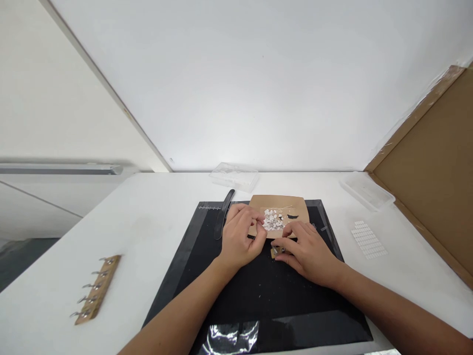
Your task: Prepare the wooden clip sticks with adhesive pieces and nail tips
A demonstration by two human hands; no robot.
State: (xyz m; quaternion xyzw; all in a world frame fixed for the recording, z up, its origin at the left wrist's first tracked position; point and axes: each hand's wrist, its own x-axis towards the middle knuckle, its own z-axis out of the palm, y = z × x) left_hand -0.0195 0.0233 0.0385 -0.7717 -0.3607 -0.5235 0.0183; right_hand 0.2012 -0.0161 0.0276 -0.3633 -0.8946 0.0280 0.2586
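My left hand [242, 234] is closed in a pinch at the left edge of a tan cardboard tray [258, 199]. Whatever is between its fingertips is too small to make out. On the tray lies a heap of small white pieces [272, 220], with a short black strip [292, 217] beside it. My right hand [310, 251], just below the tray, has its fingers curled around a small wooden block with a metal clip [274, 252]. The fingers hide part of that block. Both hands are over a black mat [254, 291].
Left of the tray lies a dark curved file-like strip [223, 214]. A wooden bar with several metal clips [98, 291] rests at left. Clear plastic boxes [234, 176] stand behind and at right [367, 191]. A sheet of white pads [368, 240] and a cardboard panel [432, 172] are at right.
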